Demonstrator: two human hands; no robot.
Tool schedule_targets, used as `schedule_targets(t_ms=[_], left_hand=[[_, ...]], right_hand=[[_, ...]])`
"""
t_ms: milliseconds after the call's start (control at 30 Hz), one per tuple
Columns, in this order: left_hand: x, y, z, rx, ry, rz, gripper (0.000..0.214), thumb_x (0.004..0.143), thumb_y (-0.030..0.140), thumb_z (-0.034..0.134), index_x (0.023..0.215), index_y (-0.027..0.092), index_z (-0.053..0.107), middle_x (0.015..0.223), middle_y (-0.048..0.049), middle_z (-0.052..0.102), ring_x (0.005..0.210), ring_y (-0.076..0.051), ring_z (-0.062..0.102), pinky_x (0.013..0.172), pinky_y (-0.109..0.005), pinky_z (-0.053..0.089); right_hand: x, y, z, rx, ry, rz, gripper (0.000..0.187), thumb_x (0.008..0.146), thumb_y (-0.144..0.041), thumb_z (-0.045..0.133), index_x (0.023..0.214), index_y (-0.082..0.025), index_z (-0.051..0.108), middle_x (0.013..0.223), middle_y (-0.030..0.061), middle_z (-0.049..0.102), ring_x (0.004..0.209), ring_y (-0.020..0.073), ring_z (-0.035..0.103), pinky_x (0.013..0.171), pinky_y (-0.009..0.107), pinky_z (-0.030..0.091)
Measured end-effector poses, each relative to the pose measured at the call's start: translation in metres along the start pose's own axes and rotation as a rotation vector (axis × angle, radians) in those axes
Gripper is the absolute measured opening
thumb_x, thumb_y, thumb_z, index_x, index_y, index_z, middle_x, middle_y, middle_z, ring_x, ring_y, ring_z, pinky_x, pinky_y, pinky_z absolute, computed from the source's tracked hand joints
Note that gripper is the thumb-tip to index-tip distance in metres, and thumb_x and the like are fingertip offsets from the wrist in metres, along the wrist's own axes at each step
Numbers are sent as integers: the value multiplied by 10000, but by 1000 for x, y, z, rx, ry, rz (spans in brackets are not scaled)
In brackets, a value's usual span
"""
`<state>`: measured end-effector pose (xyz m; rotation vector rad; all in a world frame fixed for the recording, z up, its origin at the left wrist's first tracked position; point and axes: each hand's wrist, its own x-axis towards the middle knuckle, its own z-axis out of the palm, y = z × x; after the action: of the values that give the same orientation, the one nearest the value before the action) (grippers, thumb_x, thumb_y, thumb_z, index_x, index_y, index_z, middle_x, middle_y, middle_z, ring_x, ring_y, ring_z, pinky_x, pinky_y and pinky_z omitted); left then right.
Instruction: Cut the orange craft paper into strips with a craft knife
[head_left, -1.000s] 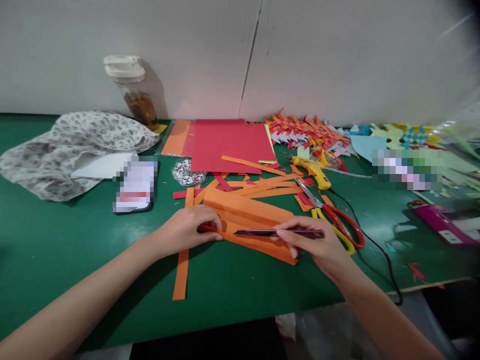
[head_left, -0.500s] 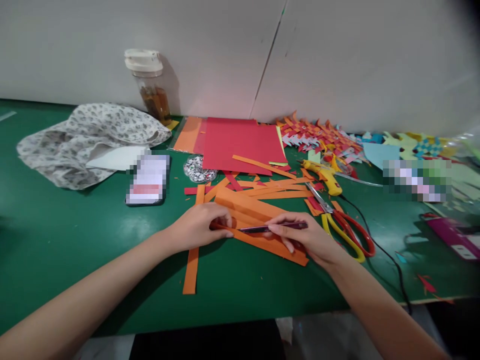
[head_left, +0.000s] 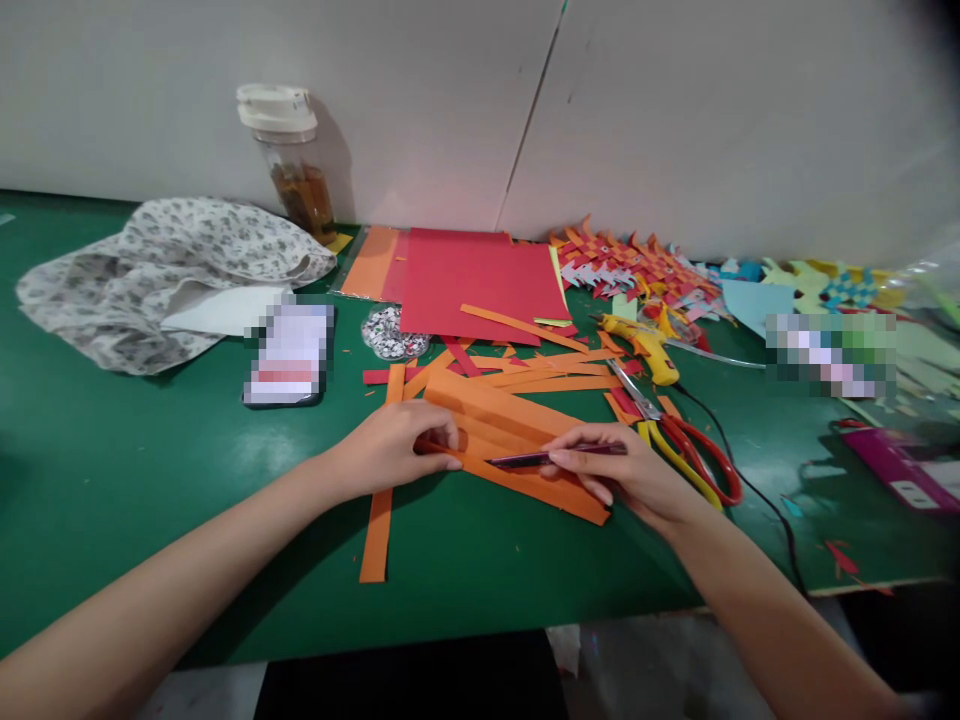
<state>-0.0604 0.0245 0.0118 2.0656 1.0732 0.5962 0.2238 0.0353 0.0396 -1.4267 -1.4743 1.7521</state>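
A folded sheet of orange paper (head_left: 517, 415) lies in front of me, its near edge turned up along a crease. My left hand (head_left: 401, 445) pinches the sheet's left end between thumb and fingers. In my right hand (head_left: 607, 465) is a slim dark purple pen-like craft knife or pen (head_left: 525, 459), its tip on the folded strip; which of the two it is I cannot tell. Under my left hand runs a loose orange paper strip (head_left: 380, 520). Scissors (head_left: 675, 445) with one red and one yellow handle lie just beyond my right hand.
Behind the sheet are red paper (head_left: 480, 285), a bag of googly eyes (head_left: 394, 332) and a yellow glue gun (head_left: 645, 350) with a cord. A phone (head_left: 289, 355), patterned cloth (head_left: 180, 260) and lidded bottle (head_left: 289, 165) stand left. Woven paper pieces (head_left: 637, 260) lie at the back right.
My right hand has slid the pen-like tool to the right along the orange fold. My left hand keeps its pinch on the paper. The whole view has shifted slightly.
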Motion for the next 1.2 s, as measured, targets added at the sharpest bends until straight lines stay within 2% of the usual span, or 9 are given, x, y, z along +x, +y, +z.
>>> schedule_targets(t_ms=[200, 400, 1200], left_hand=[[0, 1, 0, -4, -13, -9, 130, 823, 260, 688, 776, 172, 605, 765, 12, 633, 705, -111, 588, 614, -210, 440], [0, 2, -1, -9, -12, 0, 139, 838, 273, 670, 773, 172, 600, 756, 14, 628, 690, -106, 577, 606, -210, 433], [-1, 0, -2, 4, -19, 7, 140, 855, 292, 645, 788, 179, 597, 768, 18, 633, 715, -115, 599, 619, -220, 438]], right_hand=[[-1, 1, -2, 0, 16, 17, 277, 680, -382, 802, 809, -142, 754, 764, 117, 771, 345, 21, 394, 384, 204, 270], [-2, 0, -2, -1, 34, 38, 265, 658, -375, 809, 758, -139, 741, 760, 124, 770, 338, 17, 397, 389, 202, 272], [-6, 1, -8, -39, 38, 17, 258, 651, -382, 807, 745, -148, 752, 732, 117, 765, 330, 26, 387, 364, 210, 233]])
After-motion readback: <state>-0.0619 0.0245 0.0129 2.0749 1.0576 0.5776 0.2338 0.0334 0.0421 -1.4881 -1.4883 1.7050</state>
